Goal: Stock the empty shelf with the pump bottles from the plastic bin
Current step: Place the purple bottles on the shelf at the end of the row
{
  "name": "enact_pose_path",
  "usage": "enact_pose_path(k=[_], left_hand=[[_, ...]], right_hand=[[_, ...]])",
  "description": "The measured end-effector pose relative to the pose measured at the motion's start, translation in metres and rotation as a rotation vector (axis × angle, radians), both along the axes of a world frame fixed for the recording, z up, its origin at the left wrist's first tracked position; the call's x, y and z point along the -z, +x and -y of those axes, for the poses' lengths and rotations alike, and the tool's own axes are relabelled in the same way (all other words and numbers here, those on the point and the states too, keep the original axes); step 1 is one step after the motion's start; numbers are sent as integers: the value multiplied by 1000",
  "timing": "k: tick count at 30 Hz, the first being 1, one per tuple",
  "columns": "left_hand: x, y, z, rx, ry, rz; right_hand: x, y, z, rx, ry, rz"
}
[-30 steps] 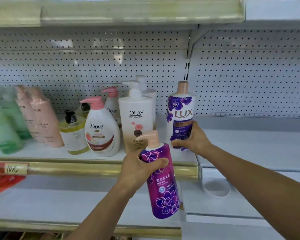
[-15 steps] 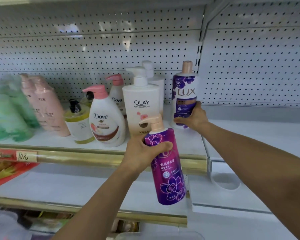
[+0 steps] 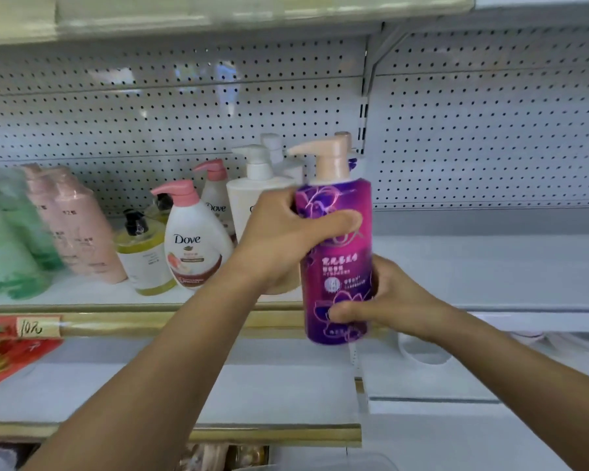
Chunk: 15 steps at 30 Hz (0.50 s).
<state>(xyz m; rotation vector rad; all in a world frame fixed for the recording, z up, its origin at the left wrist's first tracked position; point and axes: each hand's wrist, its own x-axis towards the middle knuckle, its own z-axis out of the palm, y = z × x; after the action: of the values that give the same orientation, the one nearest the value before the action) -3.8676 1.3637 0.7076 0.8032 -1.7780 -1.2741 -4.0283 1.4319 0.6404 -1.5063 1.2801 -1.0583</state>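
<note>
Right hand [image 3: 393,300] has come off the shelf [image 3: 92,294] to grip the bottle [image 3: 341,263] low, left hand [image 3: 283,239] gripping high, lifted toward the shelf's right end

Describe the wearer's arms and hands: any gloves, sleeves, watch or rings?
Both are bare. The left hand and right hand wear no gloves, and no rings show on the visible fingers. The left forearm and right forearm are uncovered up to the frame edge, with no sleeve, watch or bracelet in view.
</note>
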Motion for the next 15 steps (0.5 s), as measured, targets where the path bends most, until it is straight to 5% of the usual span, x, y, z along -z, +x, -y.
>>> enact_pose_path(k=[6,15], left_hand=[[-30,-29,23,-34,-278,-18],[11,-59,56,-112,-271,133]], right_hand=[[-17,-21,33,201,-142,31],[19,-40,80,278,11,-41]])
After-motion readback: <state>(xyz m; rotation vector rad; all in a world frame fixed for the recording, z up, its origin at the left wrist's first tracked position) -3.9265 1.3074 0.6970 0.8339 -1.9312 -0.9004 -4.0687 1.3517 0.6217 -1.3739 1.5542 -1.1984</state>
